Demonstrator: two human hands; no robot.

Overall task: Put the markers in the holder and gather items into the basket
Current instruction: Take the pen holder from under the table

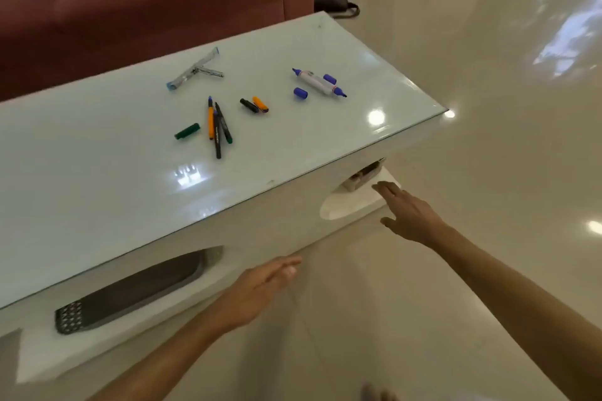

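Right hand [407, 212], fingers straight and empty, reaches toward the lower shelf [351, 202] at centre right; left hand [260, 286] hovers flat, empty, lower centre

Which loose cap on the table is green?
The green cap, lying alone left of the thin pens; the other loose caps are blue, black or orange.

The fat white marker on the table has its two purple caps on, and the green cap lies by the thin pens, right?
Not quite. The head view shows the fat white marker with both tips bare; its two purple caps lie loose beside it on the table. The green cap does lie by the thin pens.
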